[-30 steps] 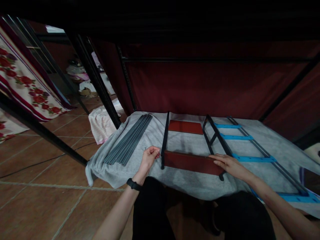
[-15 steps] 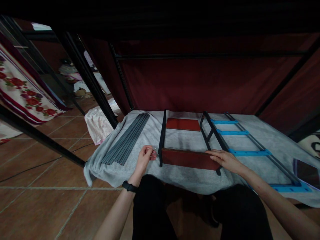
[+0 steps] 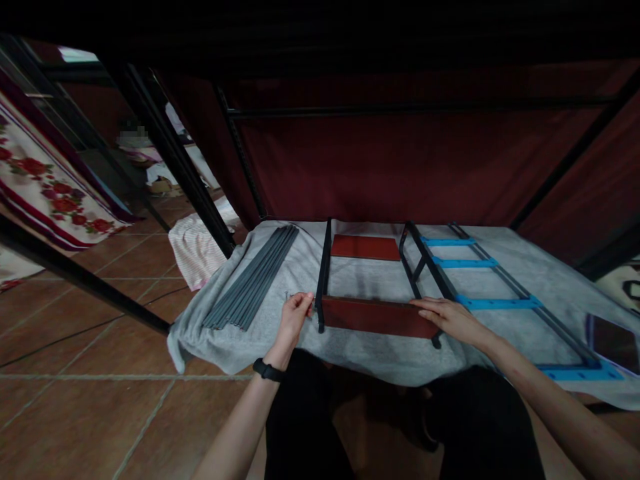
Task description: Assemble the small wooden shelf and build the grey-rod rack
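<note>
On a grey cloth [image 3: 300, 347] lies a black metal frame [image 3: 324, 267] with two red-brown panels. My right hand [image 3: 447, 315] rests on the right end of the near red-brown panel [image 3: 375, 317], pressing it down. My left hand [image 3: 295, 313] is pinched on a small screw at the frame's left rail, at the panel's left end. A black band is on my left wrist.
A bundle of grey rods [image 3: 253, 277] lies left of the frame. A black ladder-like frame with blue rungs [image 3: 495, 303] lies to the right. Black bed-frame posts [image 3: 170, 157] rise at left, a dark red curtain [image 3: 400, 167] behind. A dark phone-like slab [image 3: 613, 340] sits far right.
My left hand has moved right, bringing the small screw against the frame's left rail. The right hand has stayed on the panel. The view shifted slightly.
</note>
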A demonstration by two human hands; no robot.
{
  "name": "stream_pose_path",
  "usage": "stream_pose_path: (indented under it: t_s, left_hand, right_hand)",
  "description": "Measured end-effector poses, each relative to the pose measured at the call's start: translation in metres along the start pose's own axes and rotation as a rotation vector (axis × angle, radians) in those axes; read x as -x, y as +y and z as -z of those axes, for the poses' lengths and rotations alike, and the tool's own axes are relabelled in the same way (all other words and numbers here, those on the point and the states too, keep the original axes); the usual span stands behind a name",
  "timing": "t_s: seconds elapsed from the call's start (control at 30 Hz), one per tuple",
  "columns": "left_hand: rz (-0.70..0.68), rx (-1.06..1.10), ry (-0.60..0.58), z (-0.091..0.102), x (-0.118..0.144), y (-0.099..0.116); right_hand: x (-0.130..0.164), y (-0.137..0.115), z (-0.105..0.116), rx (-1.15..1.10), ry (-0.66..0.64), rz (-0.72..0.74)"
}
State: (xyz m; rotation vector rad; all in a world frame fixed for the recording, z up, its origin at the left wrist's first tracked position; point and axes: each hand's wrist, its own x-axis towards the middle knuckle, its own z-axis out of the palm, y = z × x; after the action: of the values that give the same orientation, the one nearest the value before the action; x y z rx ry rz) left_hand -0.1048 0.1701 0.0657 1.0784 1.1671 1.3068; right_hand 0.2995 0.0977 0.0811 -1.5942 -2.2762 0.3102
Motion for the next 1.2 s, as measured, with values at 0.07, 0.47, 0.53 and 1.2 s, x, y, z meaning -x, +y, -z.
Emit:
stream_pose_path:
  t_s: [0.07,0.47,0.53,1.2]
  left_hand:
    - [-0.041,-0.034,-0.027,-0.0002,-0.0014,-0.0019]
    - [0.051,0.038,-0.042,0.002,0.0001,-0.0018]
    - [0.08,0.049,-0.056,0.0018,0.0005,-0.0006]
    - [-0.055,-0.018,-0.049,-0.0008,-0.0045,-0.0012]
  right_hand:
    - [-0.0001,-0.0003,0.0002,-0.001,0.002,-0.001]
    - [0.0,0.0025,-0.0008,-0.007,-0.002,-0.007]
    - [-0.0001,0.0039,-0.0015,-0.013,-0.007,-0.004]
    - [-0.0007,0.0041,-0.0006,-0.021,-0.008,0.002]
